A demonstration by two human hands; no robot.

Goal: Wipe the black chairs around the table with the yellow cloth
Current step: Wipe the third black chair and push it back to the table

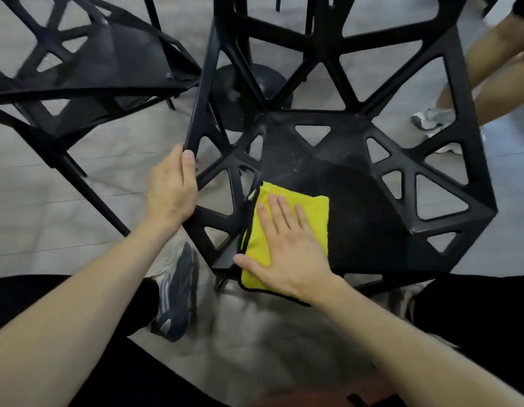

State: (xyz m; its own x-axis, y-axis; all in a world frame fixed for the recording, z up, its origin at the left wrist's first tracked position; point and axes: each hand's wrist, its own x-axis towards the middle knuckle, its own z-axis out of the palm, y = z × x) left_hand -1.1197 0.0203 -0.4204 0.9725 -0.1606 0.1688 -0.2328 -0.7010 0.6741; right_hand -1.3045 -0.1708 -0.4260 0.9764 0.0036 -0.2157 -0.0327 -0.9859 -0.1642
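Observation:
A black chair [337, 160] with triangular cut-outs stands right in front of me, its dusty seat facing up. A folded yellow cloth [310, 210] with a dark trim lies on the near left part of the seat. My right hand [287, 248] presses flat on the cloth, fingers straight and spread. My left hand [172, 186] grips the chair's left armrest edge, thumb on top and fingers wrapped under it.
A second black chair [87, 54] stands at the upper left, close to the first. A round black table base [249, 92] shows behind the seat. Another person's legs and shoes [436, 118] are at the upper right. My own shoe [175, 295] rests on the grey tiled floor.

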